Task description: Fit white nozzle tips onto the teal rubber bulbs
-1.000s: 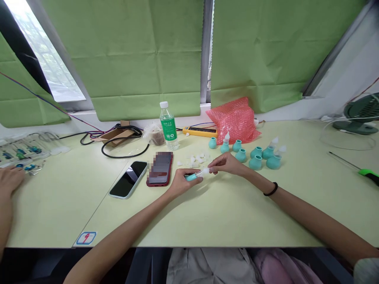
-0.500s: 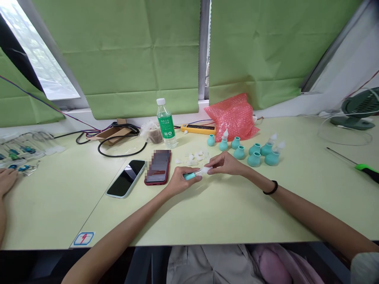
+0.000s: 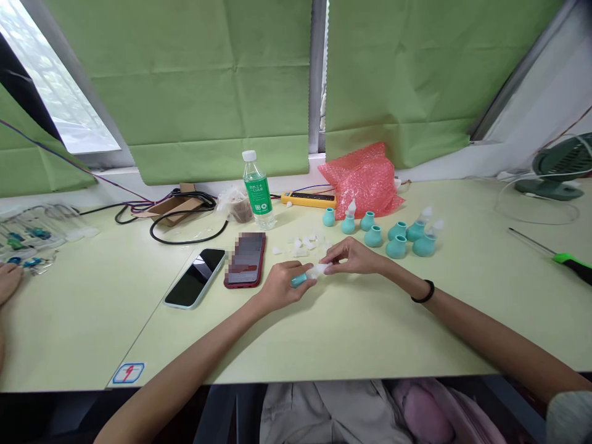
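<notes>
My left hand (image 3: 283,285) is closed around a nasal aspirator (image 3: 298,280), whose teal bulb shows partly between the fingers. A translucent white tip (image 3: 318,271) points from it toward my right hand (image 3: 352,254). With thumb and forefinger my right hand pinches the end of this tip. Behind both hands lie several small white pieces (image 3: 300,246) in a loose scatter. Several teal bulbs (image 3: 396,246) stand beyond my right hand, some open at the top. A few carry clear nozzles with white tips, such as the assembled aspirator (image 3: 349,221).
To the left lie a black-screened phone (image 3: 197,279) and a red-cased phone (image 3: 245,262). A water bottle (image 3: 259,194), yellow device (image 3: 309,200) and pink bubble-wrap bag (image 3: 365,179) are at the back. A screwdriver (image 3: 555,256) lies right. Another person's hand (image 3: 9,280) rests far left.
The fingers of my left hand have shifted forward, covering more of the bulb and nozzle. My right hand keeps its pinch on the tip. The view has shifted slightly.
</notes>
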`<state>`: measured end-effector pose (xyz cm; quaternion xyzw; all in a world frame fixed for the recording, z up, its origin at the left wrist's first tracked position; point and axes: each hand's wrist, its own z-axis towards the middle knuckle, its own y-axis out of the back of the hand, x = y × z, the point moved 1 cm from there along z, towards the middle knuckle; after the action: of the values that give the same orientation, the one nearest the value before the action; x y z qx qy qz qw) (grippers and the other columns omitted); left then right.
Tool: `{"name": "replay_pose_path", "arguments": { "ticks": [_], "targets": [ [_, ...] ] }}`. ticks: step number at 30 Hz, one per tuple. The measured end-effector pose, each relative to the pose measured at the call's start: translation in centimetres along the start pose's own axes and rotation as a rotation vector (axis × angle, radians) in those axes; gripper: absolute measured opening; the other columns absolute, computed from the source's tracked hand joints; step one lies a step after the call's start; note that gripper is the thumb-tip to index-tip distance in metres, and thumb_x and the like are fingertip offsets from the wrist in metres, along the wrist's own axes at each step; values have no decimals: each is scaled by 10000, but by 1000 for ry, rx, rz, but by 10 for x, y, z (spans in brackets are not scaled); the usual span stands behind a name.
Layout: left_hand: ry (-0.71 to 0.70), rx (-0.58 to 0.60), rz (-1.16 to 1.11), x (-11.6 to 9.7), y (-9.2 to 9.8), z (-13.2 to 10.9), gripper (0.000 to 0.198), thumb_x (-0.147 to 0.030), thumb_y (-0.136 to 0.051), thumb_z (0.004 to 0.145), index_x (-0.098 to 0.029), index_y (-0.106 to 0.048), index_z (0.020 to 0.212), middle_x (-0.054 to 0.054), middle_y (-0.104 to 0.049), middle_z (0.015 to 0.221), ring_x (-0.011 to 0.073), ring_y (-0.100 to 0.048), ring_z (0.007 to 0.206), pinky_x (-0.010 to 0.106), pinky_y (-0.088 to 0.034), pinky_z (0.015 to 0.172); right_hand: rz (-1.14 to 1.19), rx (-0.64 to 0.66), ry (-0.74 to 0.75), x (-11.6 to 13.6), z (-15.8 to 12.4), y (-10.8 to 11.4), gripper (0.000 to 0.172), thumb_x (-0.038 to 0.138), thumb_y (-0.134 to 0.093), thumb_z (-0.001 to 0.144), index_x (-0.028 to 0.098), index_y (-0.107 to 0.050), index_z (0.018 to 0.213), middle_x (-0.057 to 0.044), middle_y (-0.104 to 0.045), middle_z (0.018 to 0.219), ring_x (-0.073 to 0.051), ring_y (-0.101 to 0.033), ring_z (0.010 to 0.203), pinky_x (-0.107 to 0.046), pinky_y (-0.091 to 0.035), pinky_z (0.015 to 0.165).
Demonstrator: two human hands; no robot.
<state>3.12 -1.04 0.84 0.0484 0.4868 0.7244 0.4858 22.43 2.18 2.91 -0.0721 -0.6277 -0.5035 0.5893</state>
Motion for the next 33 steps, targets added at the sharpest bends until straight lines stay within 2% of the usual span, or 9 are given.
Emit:
{"name": "replay_pose_path", "arguments": {
  "ticks": [9, 15, 23, 28, 30, 33],
  "targets": [
    [-104, -52, 84, 1, 1, 0, 315, -314, -479, 738, -108, -571, 958, 45, -533, 616, 101, -467, 536, 211, -359, 495, 118, -64, -86, 2, 2, -4, 340, 280, -654, 559, 86, -648, 837, -80, -651, 710, -104, -516, 521, -220, -429, 473],
    [-137, -61, 70, 1, 0, -1, 312, -301, -482, 738, -103, -567, 963, 46, -532, 607, 104, -469, 540, 215, -365, 496, 167, -57, -100, 2, 2, -5, 345, 267, -668, 539, 95, -648, 838, -85, -656, 729, -111, -533, 526, -226, -447, 485],
    [-91, -143, -76, -8, 0, -1, 280, -276, -511, 721, -101, -586, 925, 48, -545, 611, 90, -454, 506, 207, -359, 464, 230, -6, -116, -2, 2, -2, 330, 270, -661, 555, 122, -646, 849, -76, -657, 727, -78, -504, 472, -220, -440, 479],
    [-51, -189, -151, -13, -2, -2, 291, -267, -535, 702, -114, -576, 945, 46, -568, 638, 100, -491, 551, 218, -402, 507, 125, -11, -90, 13, 0, 7, 319, 315, -656, 548, 129, -657, 806, -53, -649, 676, -106, -530, 523, -224, -439, 488],
    [-48, -188, -192, -15, -1, -1, 334, -252, -532, 702, -124, -539, 1010, 61, -591, 737, 111, -515, 623, 230, -431, 564, 62, -77, -62, 24, -1, 18, 278, 332, -642, 564, 132, -661, 756, -42, -639, 650, -120, -546, 554, -230, -440, 512],
    [-16, -183, -197, -14, 1, 0, 394, -231, -495, 722, -144, -462, 1105, 81, -575, 935, 131, -523, 775, 250, -452, 654, -106, -332, -29, 37, -4, 44, 219, 344, -605, 606, 136, -643, 662, -24, -608, 581, -120, -537, 545, -225, -418, 501]
  ]
}}
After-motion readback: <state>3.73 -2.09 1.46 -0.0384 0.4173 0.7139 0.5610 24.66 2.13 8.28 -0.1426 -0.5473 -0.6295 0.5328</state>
